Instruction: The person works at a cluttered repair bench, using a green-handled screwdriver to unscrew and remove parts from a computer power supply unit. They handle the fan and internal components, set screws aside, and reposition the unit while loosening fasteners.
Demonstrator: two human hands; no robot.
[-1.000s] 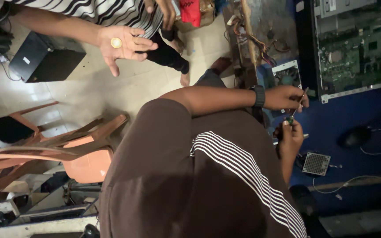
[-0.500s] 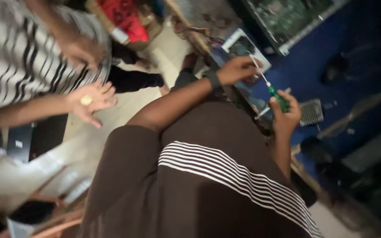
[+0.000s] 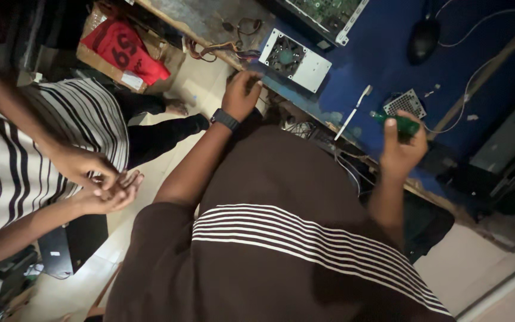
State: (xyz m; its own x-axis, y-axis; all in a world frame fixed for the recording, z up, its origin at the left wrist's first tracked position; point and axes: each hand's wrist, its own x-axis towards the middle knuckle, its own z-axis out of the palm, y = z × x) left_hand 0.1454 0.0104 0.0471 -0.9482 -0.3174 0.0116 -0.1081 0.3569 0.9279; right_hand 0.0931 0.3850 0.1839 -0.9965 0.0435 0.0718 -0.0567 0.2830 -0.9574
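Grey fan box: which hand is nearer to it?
Left. The left hand sits just below-left of the grey fan box; the right hand, gripping a green-handled screwdriver, is farther off to its right.

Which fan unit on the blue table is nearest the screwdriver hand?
Small grey grilled square, beside the right hand gripping the green screwdriver; the white fan box lies by the left hand.

Circuit board (image 3: 323, 12) cut off at top edge; green screwdriver (image 3: 402, 124) tip hidden.
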